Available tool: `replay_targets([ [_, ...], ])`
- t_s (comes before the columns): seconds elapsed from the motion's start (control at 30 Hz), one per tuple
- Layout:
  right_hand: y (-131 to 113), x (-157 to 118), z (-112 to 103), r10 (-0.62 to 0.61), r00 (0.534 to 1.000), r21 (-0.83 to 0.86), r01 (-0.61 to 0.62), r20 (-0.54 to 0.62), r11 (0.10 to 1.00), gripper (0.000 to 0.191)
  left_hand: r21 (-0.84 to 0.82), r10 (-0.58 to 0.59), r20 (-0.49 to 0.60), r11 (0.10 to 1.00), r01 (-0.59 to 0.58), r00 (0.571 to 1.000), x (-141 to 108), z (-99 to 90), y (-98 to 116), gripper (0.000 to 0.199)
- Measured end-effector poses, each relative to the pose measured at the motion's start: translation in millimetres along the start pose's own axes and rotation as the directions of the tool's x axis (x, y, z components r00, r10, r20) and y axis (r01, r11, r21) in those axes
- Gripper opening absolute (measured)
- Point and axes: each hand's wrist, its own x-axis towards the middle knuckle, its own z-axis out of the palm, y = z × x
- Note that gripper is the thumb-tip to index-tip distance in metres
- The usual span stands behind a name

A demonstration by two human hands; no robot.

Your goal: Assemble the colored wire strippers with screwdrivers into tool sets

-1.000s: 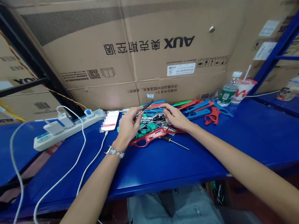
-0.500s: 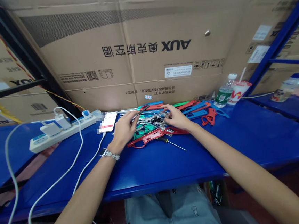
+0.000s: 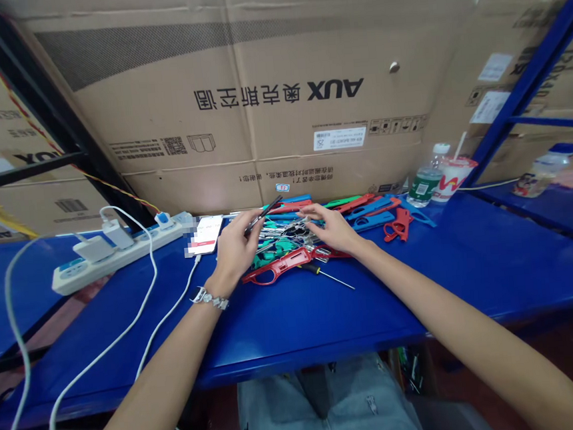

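My left hand (image 3: pixel 239 242) is closed on thin dark rods (image 3: pixel 269 210) that point up and to the right, over the left part of a pile. My right hand (image 3: pixel 334 227) reaches into the pile's middle, its fingers bent around thin metal pieces (image 3: pixel 295 228); what it grips is too small to make out. Green parts (image 3: pixel 275 249) lie between the hands. In front of them is a red plastic shell (image 3: pixel 285 264) with a loop handle, and a screwdriver (image 3: pixel 336 279) lies beside it. Blue shells (image 3: pixel 374 220) and a red handle piece (image 3: pixel 401 223) are to the right.
A lit phone (image 3: pixel 205 235) and a white power strip (image 3: pixel 119 255) with cables lie at left on the blue table (image 3: pixel 296 328). At right stand a bottle (image 3: pixel 426 179), a cup (image 3: pixel 454 177) and a blue-capped jar (image 3: pixel 546 171). Cardboard (image 3: pixel 272 55) rises behind.
The dark rods in my left hand are tilted up more and show more clearly. My right hand has shifted slightly left over the pile. The view has moved a little.
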Motion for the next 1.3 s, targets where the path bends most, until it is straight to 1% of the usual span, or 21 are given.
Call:
replay_targets([
  [0.07,-6.1,0.5,-1.3,-0.018,1.0,-0.023,0.017,-0.014,1.0,0.028,0.005,0.0,0.007,1.0,0.0,1.0,-0.2,0.4,0.4,0.025],
  [0.17,-16.6,2.7,-2.5,-0.101,0.993,-0.054,0.097,-0.065,0.994,0.025,-0.001,0.013,0.001,1.0,-0.013,1.0,0.0,0.6,1.8,0.023],
  [0.23,-21.6,4.4,-1.9,-0.143,0.985,-0.049,0.139,-0.096,0.989,0.023,-0.006,0.03,-0.027,1.0,-0.03,0.999,0.5,0.7,3.8,0.021],
  [0.3,-23.6,5.6,-0.4,-0.141,0.984,-0.037,0.137,-0.106,0.99,0.025,-0.011,0.045,-0.066,0.999,-0.045,0.997,1.2,0.8,6.3,0.019],
  [0.4,-22.0,5.8,2.5,-0.107,0.992,-0.059,0.103,-0.063,0.993,0.032,-0.029,0.047,-0.096,0.998,-0.05,0.994,2.3,1.2,9.3,0.017],
  [0.53,-18.1,4.3,7.9,-0.073,0.993,-0.144,0.086,0.094,0.986,0.03,-0.052,0.05,-0.1,0.997,-0.056,0.994,2.8,2.2,11.4,0.017],
  [0.6,-17.5,4.0,11.1,-0.083,0.987,-0.172,0.106,0.137,0.979,0.025,-0.055,0.058,-0.105,0.996,-0.064,0.993,2.6,2.9,12.5,0.016],
  [0.7,-18.4,5.5,14.7,-0.103,0.989,-0.171,0.119,0.104,0.978,0.008,-0.055,0.059,-0.098,0.996,-0.065,0.993,2.2,4.1,13.8,0.015],
  [0.73,-18.9,6.3,15.2,-0.099,0.992,-0.154,0.111,0.08,0.982,0.006,-0.054,0.056,-0.093,0.997,-0.061,0.994,2.3,4.4,13.6,0.016],
  [0.8,-19.4,8.4,14.9,-0.075,0.997,-0.089,0.076,0.011,0.993,0.011,-0.053,0.044,-0.086,0.997,-0.049,0.995,2.8,4.8,12.2,0.016],
  [0.87,-18.0,11.1,13.8,-0.03,0.998,-0.004,0.03,-0.054,1.0,0.019,-0.046,0.032,-0.08,0.998,-0.036,0.996,3.4,5.0,9.7,0.017],
  [0.93,-13.9,14.4,12.8,0.026,0.995,0.077,-0.018,-0.093,0.997,0.029,-0.034,0.02,-0.071,0.999,-0.022,0.997,3.9,5.1,7.2,0.018],
  [1.03,-6.0,20.0,12.2,0.1,0.991,0.168,-0.085,-0.086,0.982,0.042,-0.026,0.007,-0.056,1.0,-0.008,0.998,3.9,5.7,5.1,0.019],
  [1.1,-3.4,23.4,11.5,0.137,0.988,0.223,-0.12,-0.066,0.967,0.045,-0.028,0.002,-0.05,1.0,-0.003,0.999,3.7,6.1,5.0,0.019],
  [1.17,-4.3,26.1,10.0,0.155,0.987,0.295,-0.136,-0.042,0.946,0.045,-0.03,-0.005,-0.046,1.0,0.004,0.999,3.4,6.1,5.2,0.019],
  [1.3,-7.9,29.4,7.9,0.159,0.987,0.425,-0.142,-0.006,0.894,0.037,-0.033,-0.027,-0.033,0.999,0.026,0.999,3.0,5.8,4.6,0.019],
])
